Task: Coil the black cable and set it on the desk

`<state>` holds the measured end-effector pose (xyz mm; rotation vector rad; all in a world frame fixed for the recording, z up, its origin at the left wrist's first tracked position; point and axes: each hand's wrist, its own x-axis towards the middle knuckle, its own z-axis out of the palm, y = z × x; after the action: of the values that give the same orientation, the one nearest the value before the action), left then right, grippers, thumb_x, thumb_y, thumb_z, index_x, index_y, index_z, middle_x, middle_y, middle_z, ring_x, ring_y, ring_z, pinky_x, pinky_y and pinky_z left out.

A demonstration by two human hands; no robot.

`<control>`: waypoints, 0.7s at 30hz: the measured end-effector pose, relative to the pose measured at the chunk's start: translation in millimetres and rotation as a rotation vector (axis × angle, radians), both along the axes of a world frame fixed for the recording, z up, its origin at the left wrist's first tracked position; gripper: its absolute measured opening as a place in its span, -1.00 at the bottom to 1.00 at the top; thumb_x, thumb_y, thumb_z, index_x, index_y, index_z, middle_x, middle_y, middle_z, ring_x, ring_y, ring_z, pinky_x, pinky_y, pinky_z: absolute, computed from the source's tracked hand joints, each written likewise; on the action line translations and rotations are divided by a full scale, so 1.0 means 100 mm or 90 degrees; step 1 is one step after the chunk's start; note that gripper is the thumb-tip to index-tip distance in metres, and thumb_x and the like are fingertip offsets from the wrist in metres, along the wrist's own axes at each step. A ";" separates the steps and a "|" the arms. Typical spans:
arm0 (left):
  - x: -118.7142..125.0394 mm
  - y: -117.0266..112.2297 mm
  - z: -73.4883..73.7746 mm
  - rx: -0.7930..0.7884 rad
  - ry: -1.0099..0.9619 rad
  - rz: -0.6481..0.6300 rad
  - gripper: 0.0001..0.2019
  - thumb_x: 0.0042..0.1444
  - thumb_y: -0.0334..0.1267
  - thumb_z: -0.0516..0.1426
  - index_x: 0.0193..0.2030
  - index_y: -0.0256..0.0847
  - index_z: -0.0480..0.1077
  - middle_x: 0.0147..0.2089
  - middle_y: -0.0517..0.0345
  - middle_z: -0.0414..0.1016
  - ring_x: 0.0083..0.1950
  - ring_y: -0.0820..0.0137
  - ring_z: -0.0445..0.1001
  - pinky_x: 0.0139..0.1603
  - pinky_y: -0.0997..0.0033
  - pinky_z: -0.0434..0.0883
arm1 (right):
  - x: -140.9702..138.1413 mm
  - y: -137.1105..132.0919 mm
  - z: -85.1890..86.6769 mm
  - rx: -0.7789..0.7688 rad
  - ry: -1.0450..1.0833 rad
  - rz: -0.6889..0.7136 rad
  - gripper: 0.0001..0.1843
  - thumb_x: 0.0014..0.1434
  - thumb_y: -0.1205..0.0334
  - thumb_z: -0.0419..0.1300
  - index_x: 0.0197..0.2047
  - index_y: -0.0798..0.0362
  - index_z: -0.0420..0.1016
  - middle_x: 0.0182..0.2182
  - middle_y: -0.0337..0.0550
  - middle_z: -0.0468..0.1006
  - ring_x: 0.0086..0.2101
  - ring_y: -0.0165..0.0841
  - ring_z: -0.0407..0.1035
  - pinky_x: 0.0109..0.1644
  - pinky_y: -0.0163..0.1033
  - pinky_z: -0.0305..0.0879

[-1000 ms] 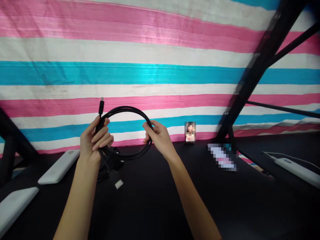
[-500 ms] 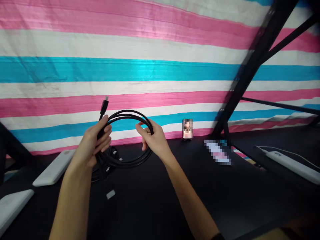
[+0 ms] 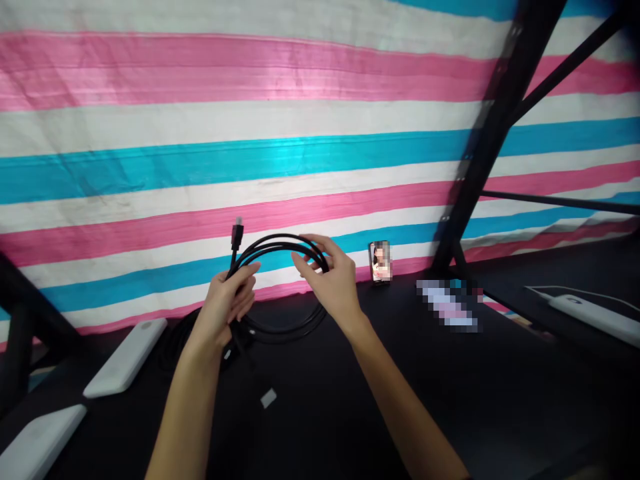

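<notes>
- Left hand (image 3: 226, 305) clamped round the left side of the black cable coil (image 3: 293, 331), fingers wrapped over the bunched strands.
- Right hand (image 3: 334, 285) at the coil's upper right, fingers (image 3: 306, 265) spread and half curled, touching the top strands. Cannot tell if it actually pinches them, since the strands run behind the fingers.
- Coil is held up off the black table (image 3: 475, 413) between both hands, over the table's far part, roughly upright and facing the camera, several loops lying together.
- Plug end (image 3: 237, 235) sticks straight up out of the left hand's grip, above the coil's top left.
- More cable drops from under the left hand toward the table. Slack dark loops lie left of the left wrist, hard to make out against the black top.
- Small pale tag (image 3: 269, 398) lies on the table below the coil, between the two forearms. Can't tell if it is joined to the cable.
- White block (image 3: 125, 357) lies flat on the table left of the left arm. Second white block (image 3: 35, 443) lies nearer the camera at the bottom left corner, apart from the first.
- Upright card (image 3: 380, 261), pixelated, stands at the table's back edge just right of the right hand, not touching it.
- Pixelated patch (image 3: 447, 307) lies on the table right of the card.
- White strip (image 3: 593, 317) lies far right, well apart from the hands, with a thin pale lead along it.
- Black frame post (image 3: 487, 140) slants up from behind the patch to the top right.
- Striped cloth (image 3: 300, 153), pink, white and blue, fills the background behind everything.
</notes>
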<state>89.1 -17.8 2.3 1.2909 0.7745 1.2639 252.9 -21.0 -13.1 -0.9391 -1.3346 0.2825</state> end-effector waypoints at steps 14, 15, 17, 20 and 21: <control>0.21 -0.09 -0.10 0.164 0.428 0.037 -0.83 -0.08 -0.28 0.08 -0.61 -0.26 0.25 -0.65 0.31 0.10 -0.59 0.55 0.03 -0.60 0.52 -0.02 | 0.00 -0.14 0.06 0.239 -0.544 -0.181 -0.47 -0.05 0.52 0.10 -0.02 -0.10 0.44 0.17 -0.14 0.23 0.19 -0.17 0.03 0.23 0.01 -0.13; 0.21 -0.09 -0.10 0.171 0.445 0.026 -0.85 -0.08 -0.29 0.07 -0.61 -0.25 0.24 -0.64 0.30 0.09 -0.58 0.54 0.02 -0.60 0.51 -0.02 | 0.01 -0.11 0.04 0.234 -0.557 -0.174 -0.55 -0.06 0.50 0.11 -0.12 -0.09 0.49 0.12 -0.16 0.31 0.15 -0.18 0.09 0.21 -0.01 -0.10; 0.19 -0.11 -0.10 0.182 0.471 0.004 -0.86 -0.08 -0.31 0.05 -0.60 -0.24 0.23 -0.63 0.31 0.05 -0.57 0.54 -0.01 -0.59 0.51 -0.04 | 0.02 -0.06 0.00 0.196 -0.555 -0.151 -0.69 -0.09 0.44 0.14 -0.27 -0.04 0.53 -0.08 -0.16 0.48 -0.02 -0.21 0.28 0.09 -0.08 0.04; 0.16 -0.13 -0.10 0.183 0.493 -0.003 -0.83 -0.10 -0.31 0.04 -0.64 -0.22 0.15 -0.63 0.32 -0.02 -0.57 0.55 -0.06 -0.59 0.49 -0.08 | 0.03 -0.02 -0.04 0.153 -0.545 -0.138 -0.80 -0.14 0.36 0.15 -0.38 0.02 0.53 -0.36 -0.18 0.55 -0.26 -0.27 0.36 -0.16 -0.17 0.13; 0.16 -0.13 -0.10 0.181 0.492 -0.010 -0.82 -0.10 -0.31 0.04 -0.64 -0.22 0.13 -0.63 0.32 -0.03 -0.56 0.55 -0.06 -0.59 0.49 -0.08 | 0.03 -0.02 -0.04 0.148 -0.547 -0.147 -0.83 -0.14 0.34 0.15 -0.42 0.03 0.52 -0.41 -0.18 0.54 -0.29 -0.27 0.35 -0.21 -0.19 0.11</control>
<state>104.9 -31.0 -7.8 2.0588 1.1359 0.8606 255.9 -22.7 -17.6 -1.0439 -1.9535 -0.5074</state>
